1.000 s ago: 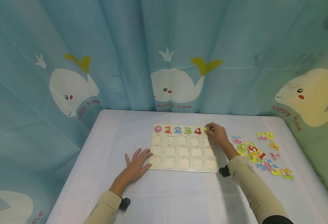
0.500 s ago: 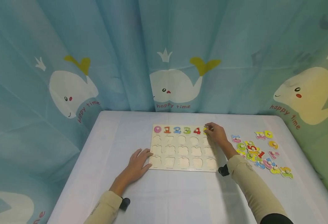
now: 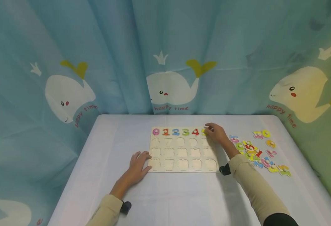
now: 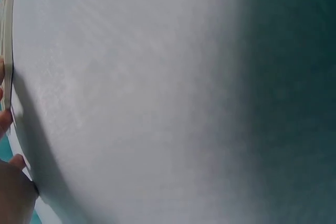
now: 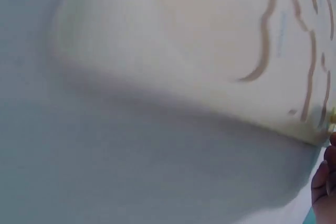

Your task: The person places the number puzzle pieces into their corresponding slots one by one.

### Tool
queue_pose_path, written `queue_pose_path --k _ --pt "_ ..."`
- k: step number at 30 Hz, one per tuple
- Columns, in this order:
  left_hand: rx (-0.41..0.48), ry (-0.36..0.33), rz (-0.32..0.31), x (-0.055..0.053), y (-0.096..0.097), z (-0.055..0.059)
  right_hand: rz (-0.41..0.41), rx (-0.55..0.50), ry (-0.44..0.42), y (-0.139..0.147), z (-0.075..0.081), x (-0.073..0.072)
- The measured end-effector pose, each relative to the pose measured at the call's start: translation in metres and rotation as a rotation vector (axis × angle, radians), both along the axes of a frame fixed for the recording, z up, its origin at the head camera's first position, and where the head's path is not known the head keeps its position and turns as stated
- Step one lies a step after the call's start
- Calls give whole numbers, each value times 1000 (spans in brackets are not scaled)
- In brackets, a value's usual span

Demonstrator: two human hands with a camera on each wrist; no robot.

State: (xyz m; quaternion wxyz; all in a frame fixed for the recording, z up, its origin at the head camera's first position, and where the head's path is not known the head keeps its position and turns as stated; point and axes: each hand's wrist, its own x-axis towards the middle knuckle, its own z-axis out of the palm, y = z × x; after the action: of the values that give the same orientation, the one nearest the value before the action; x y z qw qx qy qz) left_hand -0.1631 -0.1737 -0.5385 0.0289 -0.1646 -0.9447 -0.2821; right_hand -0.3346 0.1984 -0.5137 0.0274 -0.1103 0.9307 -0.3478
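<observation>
A pale wooden number puzzle board (image 3: pixel 184 160) lies flat on the white table. Pieces 0 (image 3: pixel 156 131), 1 (image 3: pixel 166 132), 2 (image 3: pixel 175 132), 3 (image 3: pixel 185 132) and 4 (image 3: pixel 195 132) sit in its top row; the lower rows show bare recesses. At the top right corner my right hand (image 3: pixel 217 133) pinches a yellow number piece (image 3: pixel 203 132), partly covered by the fingers, over the last recess of that row. My left hand (image 3: pixel 138 166) rests at the board's left edge, fingers spread and fairly straight. In the left wrist view, fingertips touch the board's side.
Several loose, colourful number pieces (image 3: pixel 250 147) lie scattered and partly overlapping on the table (image 3: pixel 182 197), right of the board beside the right forearm. A blue curtain (image 3: pixel 120 62) with whale prints hangs behind the table.
The head view has shifted slightly, so the whole scene sits a little further left. Both hands keep their places on the board, the right still at the yellow piece.
</observation>
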Motion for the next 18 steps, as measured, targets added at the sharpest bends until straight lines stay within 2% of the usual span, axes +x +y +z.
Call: queue_pose_path --k 6,11,18 --pt "-6 -31 20 0 0 -1 -60 17 24 17 -7 6" --pt "18 -27 26 1 0 0 -84 27 65 33 -11 11" --pt "27 -34 28 2 0 1 -154 11 98 58 -3 20"
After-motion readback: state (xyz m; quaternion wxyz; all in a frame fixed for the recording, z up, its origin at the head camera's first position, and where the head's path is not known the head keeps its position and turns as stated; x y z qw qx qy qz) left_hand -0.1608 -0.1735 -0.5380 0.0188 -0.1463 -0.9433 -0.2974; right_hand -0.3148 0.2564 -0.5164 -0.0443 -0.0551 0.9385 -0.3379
